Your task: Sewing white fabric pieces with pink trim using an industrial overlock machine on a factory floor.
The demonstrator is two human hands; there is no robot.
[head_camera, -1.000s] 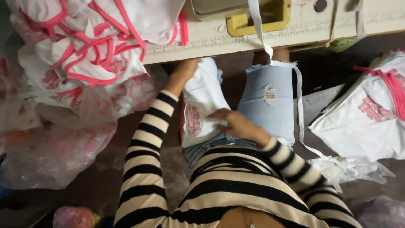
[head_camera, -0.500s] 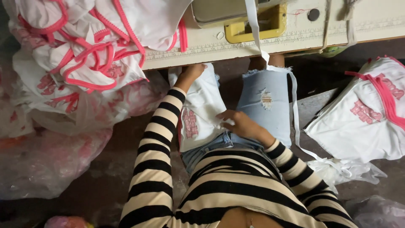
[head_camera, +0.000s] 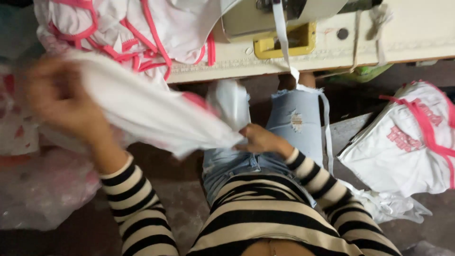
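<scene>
Your left hand [head_camera: 52, 102] is up at the far left of the view, motion-blurred. It has the white garment piece [head_camera: 147, 114] by its upper-left end; the fingers look curled onto the cloth, but the blur hides the exact grip.

The garment's long axis runs diagonally, from upper left at your left hand down to lower right at your lap. It is stretched fairly taut between the two hands, with the low end pointing toward your right hand. A pink trim edge shows near the middle of the upper side. A second fold of white cloth [head_camera: 232, 102] stands up just behind the low end, over your left thigh.

Your right hand [head_camera: 258, 140] rests on your lap, on the light blue ripped jeans [head_camera: 296, 125], touching the low end of the garment. The fingers are bent and closed on the cloth edge.

Both sleeves are black-and-cream striped.

Around it:
- Cream sewing table edge [head_camera: 407, 42] across the top, with a yellow plate [head_camera: 284, 45] set in its face under the machine base [head_camera: 265, 16].
- White strap [head_camera: 280, 33] hangs from the machine down to your right knee.
- Pile of white pieces with pink binding [head_camera: 137, 33] on the table's left end, just above the held garment.
- Stack of white pieces with pink print and trim [head_camera: 403, 147] at the right, well apart from both hands.
- Clear plastic bags [head_camera: 42, 189] on the floor at lower left, below your left arm.
</scene>
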